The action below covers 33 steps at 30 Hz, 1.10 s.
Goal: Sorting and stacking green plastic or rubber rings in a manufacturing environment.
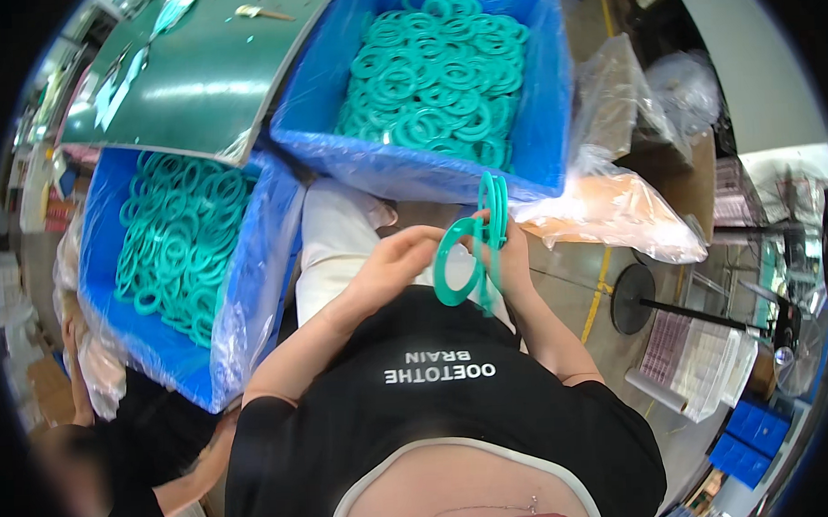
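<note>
My left hand (398, 264) pinches a single teal rubber ring (452, 262) by its rim, held in front of my lap. My right hand (512, 253) grips a small stack of the same teal rings (494, 201) standing upright, touching the single ring. A blue bin (336, 115) lined with clear plastic sits just beyond my knees, filled with several teal rings (439, 75). A second blue bin (251, 291) at my left also holds many teal rings (176, 235).
A green table top (207, 74) lies at the upper left. Clear plastic bags (613, 206) lie at the right over a cardboard box. A black fan base (632, 298) stands on the floor. Another person (139, 469) crouches at the lower left.
</note>
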Each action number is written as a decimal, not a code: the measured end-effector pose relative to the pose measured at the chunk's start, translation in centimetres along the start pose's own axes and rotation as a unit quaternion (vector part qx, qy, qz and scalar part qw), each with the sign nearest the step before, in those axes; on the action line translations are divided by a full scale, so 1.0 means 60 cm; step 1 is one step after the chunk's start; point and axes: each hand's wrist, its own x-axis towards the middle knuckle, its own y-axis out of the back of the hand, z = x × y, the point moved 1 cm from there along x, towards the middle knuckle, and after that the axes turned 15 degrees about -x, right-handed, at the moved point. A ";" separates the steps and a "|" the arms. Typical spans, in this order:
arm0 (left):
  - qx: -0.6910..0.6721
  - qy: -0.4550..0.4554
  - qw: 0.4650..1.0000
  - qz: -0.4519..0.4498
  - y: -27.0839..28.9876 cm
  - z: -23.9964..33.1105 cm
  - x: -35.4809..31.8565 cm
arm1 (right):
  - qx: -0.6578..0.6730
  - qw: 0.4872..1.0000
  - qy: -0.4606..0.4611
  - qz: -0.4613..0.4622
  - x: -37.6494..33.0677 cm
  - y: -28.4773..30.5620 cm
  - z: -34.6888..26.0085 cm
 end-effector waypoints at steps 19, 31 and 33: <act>0.119 -0.127 0.981 0.084 0.041 -0.009 -0.039 | 0.123 0.982 -0.011 -0.140 -0.017 -0.038 -0.011; 0.089 -0.107 0.987 0.086 0.038 -0.004 -0.028 | 0.106 0.989 -0.016 -0.100 -0.038 -0.026 -0.009; 0.170 -0.148 0.968 0.108 0.038 -0.011 -0.018 | 0.096 0.991 -0.015 -0.093 -0.045 -0.024 -0.014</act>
